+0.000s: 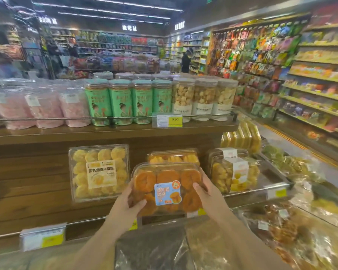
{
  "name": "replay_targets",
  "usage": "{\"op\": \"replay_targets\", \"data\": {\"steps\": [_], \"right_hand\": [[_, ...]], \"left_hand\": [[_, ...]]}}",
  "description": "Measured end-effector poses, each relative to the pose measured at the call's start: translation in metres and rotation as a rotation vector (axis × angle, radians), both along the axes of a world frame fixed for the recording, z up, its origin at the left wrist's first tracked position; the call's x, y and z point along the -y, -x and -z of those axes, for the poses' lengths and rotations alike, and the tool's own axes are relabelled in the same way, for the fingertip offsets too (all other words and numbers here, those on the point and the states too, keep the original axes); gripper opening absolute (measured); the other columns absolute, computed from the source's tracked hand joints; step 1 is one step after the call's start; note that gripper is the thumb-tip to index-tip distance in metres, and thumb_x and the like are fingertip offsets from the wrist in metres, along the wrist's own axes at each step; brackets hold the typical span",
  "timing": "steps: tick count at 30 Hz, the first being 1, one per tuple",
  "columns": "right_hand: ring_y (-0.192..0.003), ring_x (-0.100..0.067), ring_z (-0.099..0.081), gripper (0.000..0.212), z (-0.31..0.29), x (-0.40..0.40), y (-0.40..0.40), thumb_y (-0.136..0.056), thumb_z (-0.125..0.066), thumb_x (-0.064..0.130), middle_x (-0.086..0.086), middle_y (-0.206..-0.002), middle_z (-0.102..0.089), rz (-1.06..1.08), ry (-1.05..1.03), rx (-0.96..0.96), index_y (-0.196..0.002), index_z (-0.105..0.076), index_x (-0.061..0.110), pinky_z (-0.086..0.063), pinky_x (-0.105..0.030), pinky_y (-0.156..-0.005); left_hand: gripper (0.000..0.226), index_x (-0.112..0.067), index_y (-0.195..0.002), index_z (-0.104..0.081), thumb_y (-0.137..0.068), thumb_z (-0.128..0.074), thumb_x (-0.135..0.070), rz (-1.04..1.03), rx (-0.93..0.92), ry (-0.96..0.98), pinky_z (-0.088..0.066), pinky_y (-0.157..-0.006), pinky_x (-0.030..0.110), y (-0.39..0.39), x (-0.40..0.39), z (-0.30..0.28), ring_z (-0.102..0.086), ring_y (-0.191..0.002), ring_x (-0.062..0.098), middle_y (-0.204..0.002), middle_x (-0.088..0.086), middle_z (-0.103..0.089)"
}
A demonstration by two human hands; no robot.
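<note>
Shelves (105, 134) behind: left hand (125, 208), right hand (210, 194) clasp the pastry box (165, 177) crosswise, label up.

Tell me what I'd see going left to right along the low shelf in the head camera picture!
Clear box of yellow cakes → left hand → box of orange cakes, gripped by both hands → right hand → white-labelled box of yellow cakes.

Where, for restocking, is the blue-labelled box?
Head view, lower centre: the blue-labelled box held between left hand and right hand, right of the yellow cake box.
</note>
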State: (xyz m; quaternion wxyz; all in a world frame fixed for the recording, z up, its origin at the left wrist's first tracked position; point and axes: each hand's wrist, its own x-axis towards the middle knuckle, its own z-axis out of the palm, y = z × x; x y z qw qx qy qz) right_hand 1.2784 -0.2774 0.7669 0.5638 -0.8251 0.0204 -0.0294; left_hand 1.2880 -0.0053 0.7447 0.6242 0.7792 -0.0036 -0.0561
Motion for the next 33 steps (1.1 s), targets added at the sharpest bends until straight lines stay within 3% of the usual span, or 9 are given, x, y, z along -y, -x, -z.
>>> {"op": "replay_targets", "data": {"steps": [2, 4, 7, 11, 18, 20, 24, 28, 33], "right_hand": [[-0.129, -0.010, -0.054, 0.065, 0.003, 0.012, -0.012, -0.099, -0.044, 0.053, 0.014, -0.144, -0.052, 0.014, -0.001, 0.012, -0.158, -0.019, 0.043, -0.047, -0.042, -0.110], [-0.132, -0.009, -0.050, 0.059, 0.007, 0.023, -0.024, -0.104, -0.043, 0.043, 0.016, -0.144, -0.048, 0.026, 0.001, 0.022, -0.158, -0.019, 0.041, -0.044, -0.040, -0.113], [-0.135, -0.007, -0.045, 0.056, 0.016, 0.036, -0.041, -0.107, -0.042, 0.034, 0.017, -0.144, -0.046, 0.029, -0.015, 0.041, -0.158, -0.021, 0.038, -0.040, -0.028, -0.113], [-0.135, -0.010, -0.047, 0.053, 0.038, 0.045, -0.060, -0.106, -0.040, 0.038, 0.015, -0.146, -0.045, 0.030, -0.014, 0.007, -0.155, -0.020, 0.045, -0.042, -0.035, -0.114], [-0.128, -0.009, -0.051, 0.054, 0.060, 0.054, -0.082, -0.107, -0.040, 0.037, 0.015, -0.145, -0.045, 0.030, 0.030, 0.009, -0.157, -0.018, 0.043, -0.045, -0.029, -0.108], [-0.128, -0.012, -0.053, 0.055, 0.066, 0.056, -0.087, -0.105, -0.040, 0.044, 0.012, -0.147, -0.044, 0.031, 0.029, 0.028, -0.155, -0.017, 0.044, -0.048, -0.035, -0.108], [-0.116, -0.013, -0.062, 0.054, 0.077, 0.055, -0.092, -0.105, -0.043, 0.036, 0.005, -0.140, -0.055, 0.051, 0.029, -0.003, -0.149, -0.015, 0.049, -0.053, -0.043, -0.101], [-0.104, -0.007, -0.065, 0.058, 0.083, 0.051, -0.088, -0.106, -0.044, 0.022, 0.007, -0.126, -0.065, 0.080, 0.012, -0.047, -0.151, -0.016, 0.047, -0.051, -0.030, -0.090], [-0.094, 0.001, -0.064, 0.062, 0.075, 0.049, -0.086, -0.105, -0.047, 0.022, 0.008, -0.121, -0.065, 0.085, 0.018, -0.050, -0.155, -0.014, 0.040, -0.048, -0.021, -0.076]], "left_hand": [[0.075, -0.031, -0.156, -0.034, -0.095, -0.066, 0.000, -0.023, 0.043, -0.035, -0.052, -0.107, 0.046, -0.008, 0.018, 0.005, -0.061, -0.119, 0.002, -0.132, -0.014, -0.062], [0.076, -0.035, -0.157, -0.031, -0.096, -0.067, -0.006, -0.044, 0.070, -0.074, -0.048, -0.111, 0.046, -0.016, 0.034, 0.009, -0.057, -0.127, 0.006, -0.138, -0.014, -0.059], [0.079, -0.040, -0.157, -0.026, -0.096, -0.069, -0.012, -0.077, 0.055, -0.087, -0.049, -0.110, 0.047, -0.029, 0.049, 0.017, -0.053, -0.133, 0.010, -0.138, -0.021, -0.054], [0.078, -0.037, -0.154, -0.027, -0.095, -0.070, -0.010, -0.097, 0.011, -0.097, -0.046, -0.113, 0.049, -0.043, 0.060, 0.031, -0.047, -0.138, 0.014, -0.137, -0.021, -0.048], [0.077, -0.036, -0.149, -0.023, -0.095, -0.065, -0.001, -0.126, -0.001, -0.115, -0.045, -0.114, 0.048, -0.063, 0.071, 0.037, -0.043, -0.135, 0.009, -0.143, -0.010, -0.044], [0.077, -0.039, -0.144, -0.023, -0.094, -0.064, 0.004, -0.120, 0.016, -0.121, -0.044, -0.115, 0.045, -0.068, 0.074, 0.035, -0.043, -0.135, 0.009, -0.142, -0.010, -0.043], [0.076, -0.034, -0.139, -0.024, -0.092, -0.061, 0.014, -0.172, 0.027, -0.132, -0.045, -0.113, 0.038, -0.071, 0.077, 0.037, -0.048, -0.133, 0.012, -0.134, -0.013, -0.044], [0.069, -0.035, -0.133, -0.025, -0.094, -0.063, 0.008, -0.179, 0.002, -0.115, -0.044, -0.115, 0.043, -0.068, 0.075, 0.042, -0.054, -0.131, 0.016, -0.127, -0.023, -0.045], [0.067, -0.030, -0.142, -0.026, -0.096, -0.066, -0.003, -0.149, -0.013, -0.114, -0.042, -0.117, 0.041, -0.064, 0.074, 0.037, -0.051, -0.132, 0.011, -0.137, -0.015, -0.044]]}}
